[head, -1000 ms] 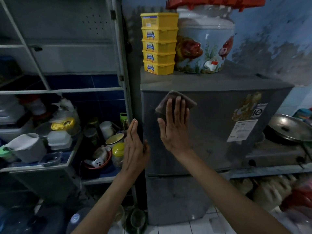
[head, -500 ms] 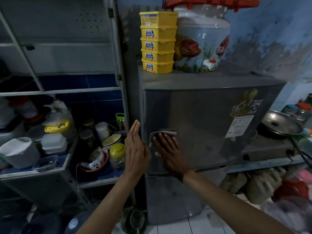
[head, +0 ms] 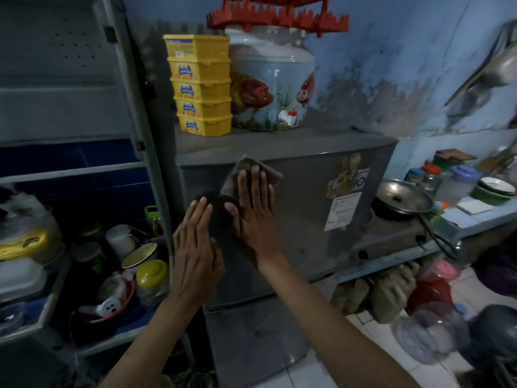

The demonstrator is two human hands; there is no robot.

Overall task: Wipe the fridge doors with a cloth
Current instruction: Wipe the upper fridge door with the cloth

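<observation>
change: since half a second ago our right hand (head: 256, 217) has carried the cloth (head: 251, 175) from low on the upper fridge door (head: 305, 214) up to near its top edge; our left hand has shifted from the door's left edge onto its face.
right hand: fingers straight and together, palm flat, pressing the cloth against the door; fingertips lie on the cloth's lower half.
cloth: brownish, folded, tilted; its upper corner sits just under the top edge of the upper door, left of centre.
left hand: our left hand (head: 195, 247) lies flat, fingers straight, resting on the left part of the same door, just beside and lower than the right hand; it holds nothing.
hands: close together, thumbs near, whether they touch we cannot tell.
door marks: a dark rounded patch (head: 218, 214) shows between the two hands; we cannot tell what it is.
stickers: labels (head: 342, 210) on the door's right side.
lower door: lower fridge door (head: 251, 340) below the seam, untouched by either hand.
fridge top: five stacked yellow tubs (head: 200, 89) beside a painted water dispenser (head: 272, 85) with a red rack (head: 279, 16) on it.
left: shelf rack (head: 84, 172) with jars and bowls.
right: metal pan (head: 402, 196) on a stove (head: 391, 236).
</observation>
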